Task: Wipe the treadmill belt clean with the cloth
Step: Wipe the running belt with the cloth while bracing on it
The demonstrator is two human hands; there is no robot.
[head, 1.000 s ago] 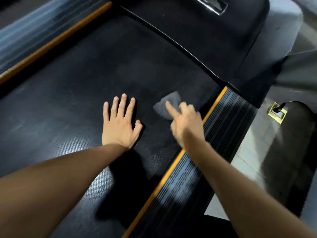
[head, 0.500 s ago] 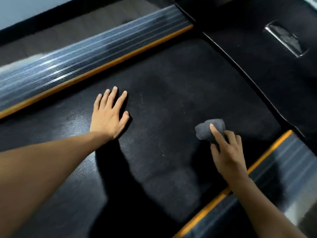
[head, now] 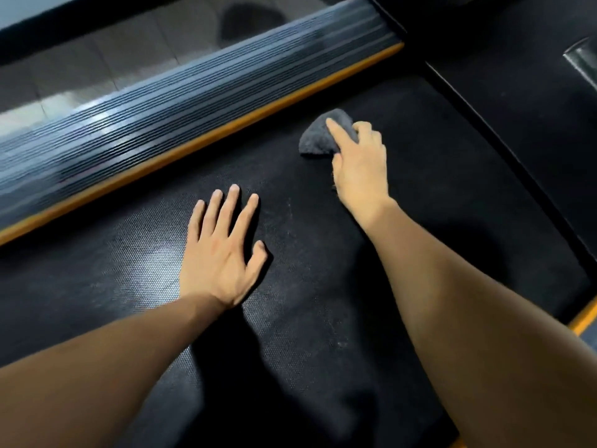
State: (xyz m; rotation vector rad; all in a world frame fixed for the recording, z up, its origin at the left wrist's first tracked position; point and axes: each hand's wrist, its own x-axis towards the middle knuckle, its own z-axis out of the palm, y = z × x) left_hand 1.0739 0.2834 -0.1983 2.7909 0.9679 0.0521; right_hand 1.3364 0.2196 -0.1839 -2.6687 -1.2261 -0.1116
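The black textured treadmill belt (head: 307, 286) fills most of the view. A small grey cloth (head: 318, 139) lies bunched on the belt toward its far side. My right hand (head: 358, 163) presses on the cloth, index finger stretched over it and the other fingers curled around its near edge. My left hand (head: 223, 247) lies flat on the belt with fingers spread, holding nothing, nearer to me and left of the cloth.
A ribbed grey side rail (head: 161, 124) with an orange strip (head: 226, 130) runs along the belt's far left edge. A black motor cover (head: 517, 92) sits at the upper right. Part of the other orange strip (head: 584, 318) shows at the right edge.
My right hand has slid the cloth across the belt from the near right rail toward the far left rail. The view has swung left. My left hand stays flat on the belt.
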